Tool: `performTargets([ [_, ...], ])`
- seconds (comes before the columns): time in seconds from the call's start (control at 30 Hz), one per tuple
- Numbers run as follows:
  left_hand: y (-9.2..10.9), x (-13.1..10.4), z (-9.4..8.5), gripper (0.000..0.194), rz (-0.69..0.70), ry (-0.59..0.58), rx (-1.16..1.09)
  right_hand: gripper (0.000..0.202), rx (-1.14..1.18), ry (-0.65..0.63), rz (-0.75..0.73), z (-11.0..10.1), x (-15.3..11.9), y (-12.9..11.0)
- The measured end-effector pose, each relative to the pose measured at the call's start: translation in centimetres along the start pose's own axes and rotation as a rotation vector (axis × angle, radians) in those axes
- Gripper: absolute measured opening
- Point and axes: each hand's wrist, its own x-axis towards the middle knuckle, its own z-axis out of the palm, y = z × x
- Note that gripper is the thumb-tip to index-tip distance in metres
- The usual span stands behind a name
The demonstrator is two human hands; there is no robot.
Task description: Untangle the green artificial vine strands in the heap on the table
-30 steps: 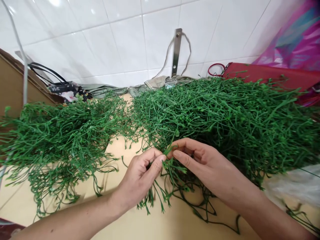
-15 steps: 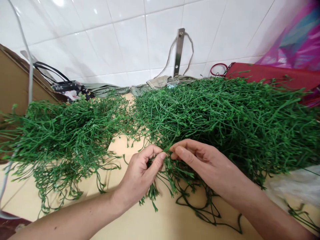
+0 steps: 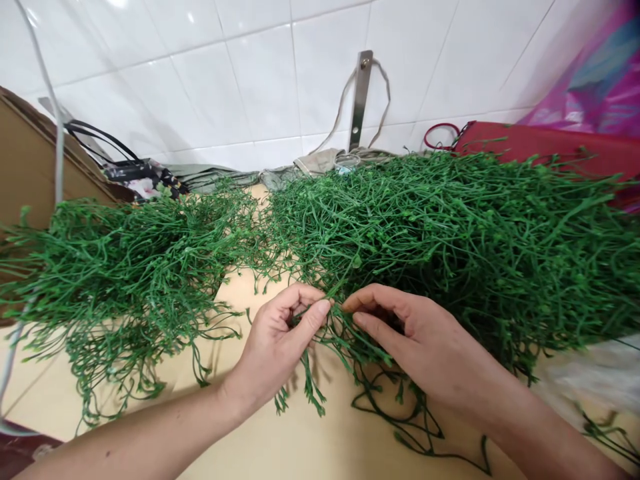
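My left hand (image 3: 285, 340) pinches a small bunch of green plastic plant stems (image 3: 311, 393) between thumb and forefinger, and their branched tips hang below it. Close to its right, my right hand (image 3: 405, 327) has its fingers curled, with thumb and forefinger closed on the strands of the same bunch. Its other fingers are partly hidden. Right behind both hands rises a large heap of similar green stems (image 3: 430, 220). A second, smaller heap of stems (image 3: 145, 267) lies to the left.
The pale tabletop (image 3: 260, 440) shows in front. A cardboard box (image 3: 25, 153) and white cable (image 3: 59, 153) stand at left, near a floral bag (image 3: 145, 179). Behind are a metal bracket (image 3: 360, 100), red bag (image 3: 540, 150) and pink plastic bag (image 3: 595, 87). Clear plastic (image 3: 595, 373) lies right.
My right hand has shifted slightly down and right, its thumb now lower among the strands. The held stems have turned a little, and their hanging tips have moved. My left hand keeps its pinch.
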Motion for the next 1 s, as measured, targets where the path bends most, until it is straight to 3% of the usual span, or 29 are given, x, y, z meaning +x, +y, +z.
performTargets([
  [0.13, -0.1, 0.0, 0.0, 0.010, 0.039, 0.008, -0.017, 0.029, 0.010, 0.001, 0.004, 0.2, 0.0, -0.3],
  [0.27, -0.2, 0.0, 0.0, 0.009, 0.061, -0.018, -0.008, 0.018, -0.007, 0.002, -0.019, 0.5, 0.1, -0.6],
  [0.47, -0.7, 0.0, -0.1, 0.014, -0.050, -0.069, -0.108, 0.017, -0.024, 0.054, -0.039, 0.9, -0.1, -0.7],
  [0.6, -1.0, 0.0, -0.1, 0.023, -0.073, -0.146, -0.206, 0.019, -0.095, 0.163, -0.057, 1.2, -0.1, -0.4],
  [0.7, -1.1, 0.0, 0.0, 0.027, -0.096, -0.181, -0.247, 0.020, -0.114, 0.155, -0.103, 1.1, 0.0, 0.0],
  [0.9, -1.5, 0.0, 0.0, 0.029, -0.137, -0.180, -0.317, 0.024, -0.151, 0.177, -0.187, 1.0, 0.2, 0.7],
  [1.0, -1.5, 0.1, 0.1, 0.026, -0.088, -0.159, -0.282, 0.026, -0.183, 0.195, -0.208, 1.2, 0.4, 0.9],
])
